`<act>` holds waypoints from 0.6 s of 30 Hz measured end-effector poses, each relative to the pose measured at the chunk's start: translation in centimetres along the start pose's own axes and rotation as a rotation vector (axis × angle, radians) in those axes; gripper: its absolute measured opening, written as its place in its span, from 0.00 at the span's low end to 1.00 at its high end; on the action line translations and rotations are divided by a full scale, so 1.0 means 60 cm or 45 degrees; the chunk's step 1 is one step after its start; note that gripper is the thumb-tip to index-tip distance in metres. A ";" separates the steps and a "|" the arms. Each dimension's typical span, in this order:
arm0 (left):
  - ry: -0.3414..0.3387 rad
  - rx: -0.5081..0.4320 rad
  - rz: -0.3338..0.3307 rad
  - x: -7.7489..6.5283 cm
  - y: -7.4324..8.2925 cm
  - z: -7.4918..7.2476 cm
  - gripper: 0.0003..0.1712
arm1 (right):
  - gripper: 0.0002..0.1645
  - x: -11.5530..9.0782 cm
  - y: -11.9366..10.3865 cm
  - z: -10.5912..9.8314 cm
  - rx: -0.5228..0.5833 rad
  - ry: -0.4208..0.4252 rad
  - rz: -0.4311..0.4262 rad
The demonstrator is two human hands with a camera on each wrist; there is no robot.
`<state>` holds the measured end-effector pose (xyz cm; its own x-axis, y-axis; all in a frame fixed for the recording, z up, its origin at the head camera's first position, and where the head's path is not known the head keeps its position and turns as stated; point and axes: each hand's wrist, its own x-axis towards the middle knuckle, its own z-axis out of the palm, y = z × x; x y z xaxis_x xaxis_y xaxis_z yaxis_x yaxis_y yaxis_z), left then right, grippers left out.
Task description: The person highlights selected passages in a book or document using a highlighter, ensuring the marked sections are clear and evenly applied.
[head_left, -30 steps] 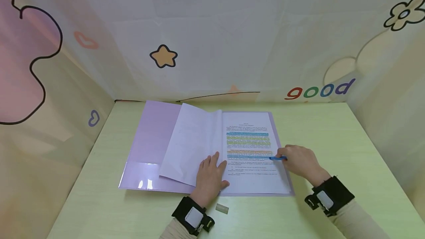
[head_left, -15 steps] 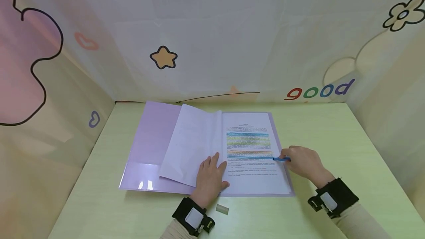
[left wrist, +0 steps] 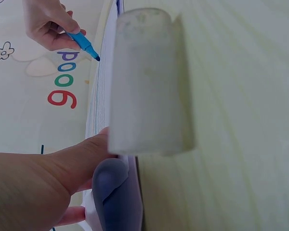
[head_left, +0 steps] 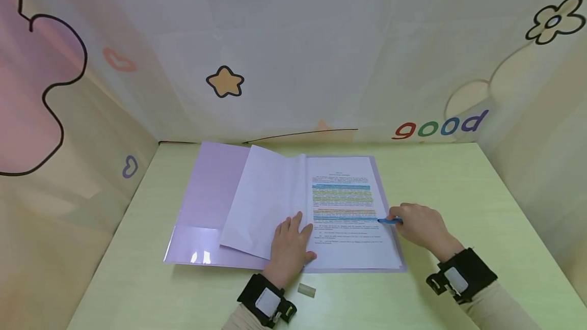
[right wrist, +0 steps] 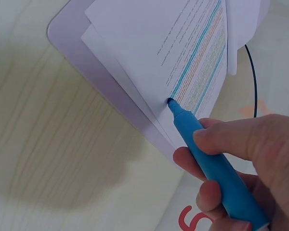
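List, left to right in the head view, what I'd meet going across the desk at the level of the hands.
Folder's purple left cover → turned-over white sheet → left hand → printed page with coloured highlighting → blue marker → right hand.

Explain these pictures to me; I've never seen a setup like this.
There is no robot here, just a person working bare-handed. The wide picture comes from a camera on the head; the two close-ups come from cameras strapped to the wrists. On the pale green table lies an open purple folder with a highlighted printed page, and a short greyish cylinder lies nearer the person. The left hand rests across the page's left edge; the right hand holds a blue highlighter in its fingers, tip at a blue line.
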<state>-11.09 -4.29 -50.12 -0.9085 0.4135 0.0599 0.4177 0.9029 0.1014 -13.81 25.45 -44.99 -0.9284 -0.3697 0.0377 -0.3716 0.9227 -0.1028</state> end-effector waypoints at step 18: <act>0.028 0.037 0.024 0.003 -0.002 0.004 0.39 | 0.10 -0.024 -0.019 0.001 0.117 0.161 0.091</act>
<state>-11.27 -4.28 -50.35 -0.9000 0.4279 0.0832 0.4336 0.8983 0.0708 -12.08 24.93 -44.99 -0.9475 -0.2818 0.1511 -0.3084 0.9301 -0.1996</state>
